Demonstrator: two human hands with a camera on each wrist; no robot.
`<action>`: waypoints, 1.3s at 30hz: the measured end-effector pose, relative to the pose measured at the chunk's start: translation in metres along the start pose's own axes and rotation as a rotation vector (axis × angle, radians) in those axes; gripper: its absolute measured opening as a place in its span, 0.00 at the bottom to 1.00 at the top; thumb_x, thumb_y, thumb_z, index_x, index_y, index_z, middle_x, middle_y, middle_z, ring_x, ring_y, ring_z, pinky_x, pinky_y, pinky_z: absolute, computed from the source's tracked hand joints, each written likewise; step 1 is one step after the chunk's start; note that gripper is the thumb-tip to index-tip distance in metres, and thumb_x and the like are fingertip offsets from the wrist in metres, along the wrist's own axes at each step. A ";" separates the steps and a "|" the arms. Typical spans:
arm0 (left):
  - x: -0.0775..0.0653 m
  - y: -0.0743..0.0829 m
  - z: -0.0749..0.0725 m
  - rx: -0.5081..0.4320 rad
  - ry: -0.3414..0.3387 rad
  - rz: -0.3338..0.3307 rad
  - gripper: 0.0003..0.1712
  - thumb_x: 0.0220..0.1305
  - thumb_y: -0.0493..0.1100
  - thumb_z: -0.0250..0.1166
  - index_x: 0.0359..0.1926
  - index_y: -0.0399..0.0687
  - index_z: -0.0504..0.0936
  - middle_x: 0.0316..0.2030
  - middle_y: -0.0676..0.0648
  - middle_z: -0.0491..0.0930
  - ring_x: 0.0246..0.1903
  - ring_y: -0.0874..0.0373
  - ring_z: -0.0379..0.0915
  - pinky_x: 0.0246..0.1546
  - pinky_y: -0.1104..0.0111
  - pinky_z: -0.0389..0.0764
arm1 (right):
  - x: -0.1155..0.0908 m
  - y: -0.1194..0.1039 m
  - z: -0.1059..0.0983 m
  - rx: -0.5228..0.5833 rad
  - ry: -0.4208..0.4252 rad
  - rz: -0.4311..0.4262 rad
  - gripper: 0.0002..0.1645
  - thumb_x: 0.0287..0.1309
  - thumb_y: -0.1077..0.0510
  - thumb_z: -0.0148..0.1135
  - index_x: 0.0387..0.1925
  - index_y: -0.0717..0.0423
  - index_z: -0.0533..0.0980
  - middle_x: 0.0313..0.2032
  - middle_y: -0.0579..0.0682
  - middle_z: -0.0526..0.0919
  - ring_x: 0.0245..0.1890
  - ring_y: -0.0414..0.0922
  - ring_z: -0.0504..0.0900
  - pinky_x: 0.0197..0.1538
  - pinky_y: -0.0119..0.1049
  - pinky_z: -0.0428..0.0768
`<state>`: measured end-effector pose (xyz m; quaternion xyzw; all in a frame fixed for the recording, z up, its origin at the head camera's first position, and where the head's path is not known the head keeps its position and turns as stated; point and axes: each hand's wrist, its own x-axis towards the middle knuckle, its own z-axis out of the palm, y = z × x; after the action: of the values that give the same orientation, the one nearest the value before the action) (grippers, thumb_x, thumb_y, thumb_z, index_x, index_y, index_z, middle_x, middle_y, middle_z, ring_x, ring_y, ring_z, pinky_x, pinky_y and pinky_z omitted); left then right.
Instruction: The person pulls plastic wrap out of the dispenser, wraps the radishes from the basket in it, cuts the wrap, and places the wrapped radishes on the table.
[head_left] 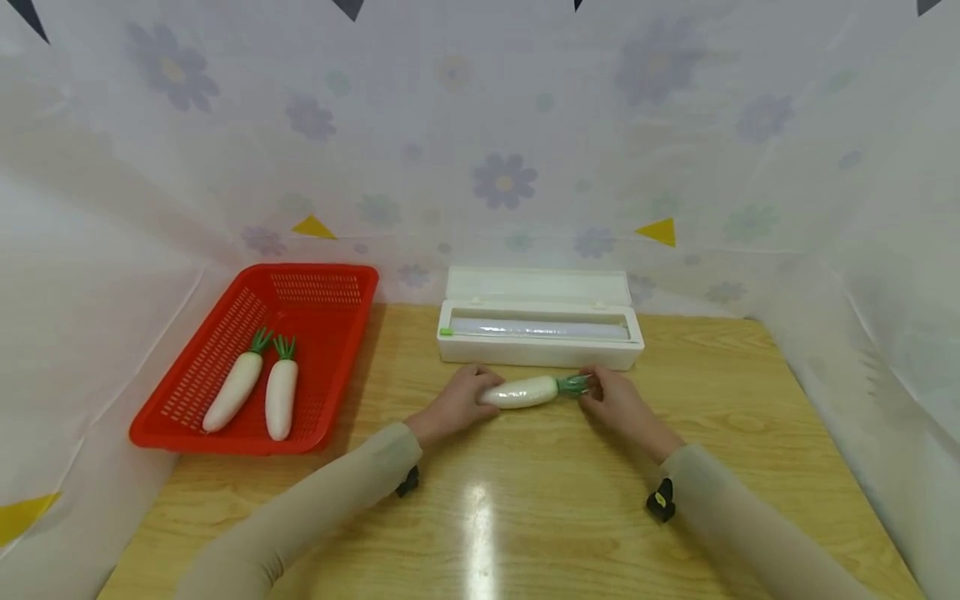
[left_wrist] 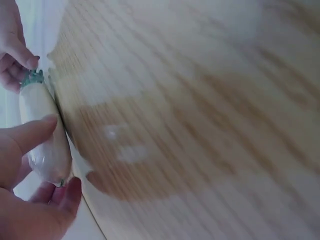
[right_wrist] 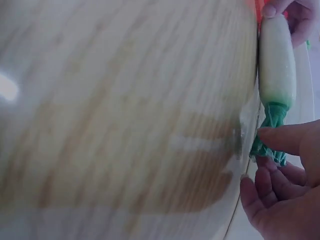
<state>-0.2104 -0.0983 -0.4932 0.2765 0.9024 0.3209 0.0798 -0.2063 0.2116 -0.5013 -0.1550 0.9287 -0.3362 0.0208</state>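
Observation:
A white radish with green leaf stubs lies crosswise on the table, covered in shiny clear plastic film. My left hand holds its rounded end; in the left wrist view the thumb lies along the radish and fingers curl under the tip. At the leafy end my right hand pinches the film-covered green stubs between thumb and fingers. Just behind the radish stands an open white box with a roll of cling film inside.
A red plastic basket stands at the left with two more white radishes, one leaning and one more upright. The box lid is raised against the flowered curtain. Wood-grain table extends in front.

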 end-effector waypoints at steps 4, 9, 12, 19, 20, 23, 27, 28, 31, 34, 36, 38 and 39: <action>0.000 0.001 0.003 0.040 0.005 -0.015 0.29 0.66 0.43 0.74 0.65 0.37 0.80 0.53 0.40 0.75 0.53 0.49 0.70 0.58 0.56 0.74 | -0.001 -0.001 0.004 -0.092 0.019 -0.077 0.23 0.60 0.68 0.71 0.55 0.72 0.74 0.46 0.64 0.81 0.46 0.58 0.80 0.51 0.55 0.80; -0.002 0.002 0.002 0.043 0.028 -0.020 0.29 0.66 0.43 0.74 0.65 0.36 0.80 0.53 0.41 0.80 0.54 0.48 0.73 0.59 0.55 0.75 | -0.003 0.001 0.005 -0.227 0.096 -0.180 0.21 0.59 0.67 0.73 0.53 0.69 0.78 0.46 0.64 0.78 0.49 0.61 0.76 0.54 0.58 0.77; -0.003 0.002 0.001 -0.012 0.047 -0.017 0.25 0.65 0.41 0.74 0.60 0.36 0.82 0.53 0.41 0.83 0.54 0.46 0.77 0.60 0.53 0.76 | -0.004 0.004 0.002 -0.232 0.088 -0.192 0.22 0.60 0.65 0.73 0.55 0.69 0.80 0.46 0.63 0.81 0.49 0.60 0.77 0.54 0.57 0.78; -0.011 -0.003 -0.004 -0.179 -0.018 -0.044 0.19 0.66 0.44 0.75 0.53 0.43 0.83 0.48 0.48 0.85 0.49 0.56 0.80 0.55 0.60 0.79 | -0.009 0.010 -0.013 -0.066 -0.012 -0.114 0.22 0.63 0.60 0.73 0.56 0.64 0.79 0.44 0.54 0.85 0.47 0.53 0.80 0.52 0.54 0.80; -0.012 -0.004 -0.005 -0.197 -0.037 -0.051 0.19 0.66 0.46 0.75 0.53 0.44 0.83 0.48 0.49 0.85 0.49 0.58 0.80 0.55 0.61 0.79 | -0.010 0.010 -0.015 -0.044 -0.021 -0.117 0.21 0.63 0.59 0.73 0.55 0.64 0.80 0.44 0.53 0.85 0.46 0.52 0.80 0.52 0.54 0.81; -0.015 -0.005 -0.005 -0.234 -0.097 -0.071 0.18 0.66 0.49 0.74 0.53 0.48 0.84 0.46 0.54 0.86 0.47 0.62 0.79 0.53 0.64 0.78 | -0.014 0.014 -0.021 -0.002 -0.045 -0.142 0.16 0.64 0.59 0.72 0.51 0.61 0.83 0.43 0.51 0.86 0.46 0.51 0.82 0.51 0.54 0.81; -0.018 -0.003 -0.005 -0.226 -0.141 -0.048 0.17 0.67 0.49 0.73 0.52 0.48 0.87 0.46 0.53 0.86 0.46 0.61 0.77 0.52 0.64 0.77 | -0.018 0.019 -0.025 0.013 -0.090 -0.157 0.15 0.66 0.57 0.71 0.51 0.61 0.84 0.43 0.49 0.87 0.45 0.48 0.82 0.51 0.52 0.81; -0.019 -0.003 -0.005 -0.219 -0.144 -0.042 0.16 0.68 0.49 0.73 0.53 0.47 0.88 0.46 0.53 0.86 0.46 0.61 0.77 0.52 0.64 0.77 | -0.019 0.020 -0.025 0.014 -0.101 -0.149 0.16 0.66 0.56 0.71 0.51 0.60 0.84 0.44 0.49 0.88 0.45 0.47 0.81 0.52 0.52 0.81; -0.020 -0.001 -0.006 -0.225 -0.138 -0.039 0.17 0.69 0.48 0.72 0.54 0.45 0.88 0.47 0.50 0.86 0.46 0.61 0.77 0.51 0.65 0.77 | -0.020 0.022 -0.026 0.019 -0.123 -0.123 0.18 0.69 0.53 0.69 0.53 0.60 0.85 0.45 0.48 0.88 0.45 0.46 0.79 0.52 0.52 0.80; -0.021 -0.002 -0.007 -0.273 -0.139 -0.064 0.18 0.69 0.47 0.72 0.56 0.44 0.87 0.47 0.49 0.88 0.45 0.62 0.79 0.48 0.67 0.80 | -0.020 0.022 -0.027 0.017 -0.125 -0.113 0.19 0.71 0.51 0.67 0.55 0.60 0.84 0.45 0.48 0.88 0.45 0.46 0.79 0.51 0.50 0.80; -0.022 -0.003 -0.008 -0.312 -0.154 -0.075 0.19 0.68 0.46 0.73 0.56 0.44 0.87 0.48 0.48 0.88 0.46 0.61 0.81 0.48 0.68 0.81 | -0.018 0.022 -0.026 0.013 -0.115 -0.112 0.19 0.72 0.51 0.66 0.54 0.60 0.84 0.44 0.48 0.88 0.45 0.47 0.80 0.50 0.49 0.81; -0.023 -0.004 -0.010 -0.346 -0.187 -0.089 0.19 0.66 0.43 0.74 0.57 0.44 0.87 0.49 0.47 0.88 0.47 0.61 0.82 0.48 0.69 0.82 | -0.016 0.022 -0.026 0.013 -0.102 -0.109 0.18 0.72 0.51 0.65 0.53 0.60 0.85 0.44 0.48 0.89 0.45 0.47 0.82 0.50 0.48 0.81; -0.023 -0.004 -0.011 -0.362 -0.206 -0.089 0.20 0.65 0.42 0.75 0.57 0.44 0.87 0.50 0.47 0.88 0.47 0.61 0.83 0.49 0.69 0.82 | -0.015 0.022 -0.026 0.014 -0.096 -0.105 0.17 0.72 0.52 0.65 0.53 0.59 0.85 0.43 0.48 0.89 0.45 0.47 0.83 0.50 0.47 0.81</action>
<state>-0.1961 -0.1197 -0.4879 0.2486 0.8283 0.4441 0.2341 -0.2023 0.2481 -0.4963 -0.2192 0.9149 -0.3354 0.0485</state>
